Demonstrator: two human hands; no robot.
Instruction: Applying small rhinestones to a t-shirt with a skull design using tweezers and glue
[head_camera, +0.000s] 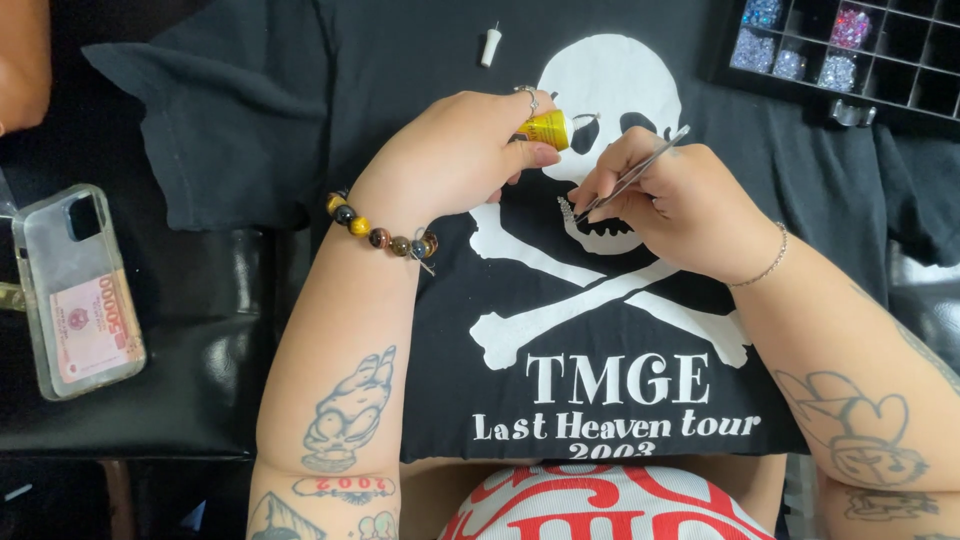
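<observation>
Left hand: closed around a small yellow glue tube, metal nozzle pointing toward three o'clock. Right hand: pinched shut on thin silver tweezers, tips angled down toward eight o'clock. The tips rest at a short row of small clear stones along the jaw of the white skull print on a black cotton T-shirt, which lies flat across the worktop.

Surroundings: a white tube cap lies on the shirt at twelve o'clock from the hands, apart from them. A black compartment tray of rhinestones sits at two o'clock. A clear-cased phone lies at nine o'clock, well apart.

Risks, as judged: the uncapped nozzle hovers just beside the print; any squeeze could drip glue onto bare fabric. The right wrist rests on the cloth, so a shift could drag the shirt and disturb stones not yet set. Whether the tweezers hold a stone cannot be told.
</observation>
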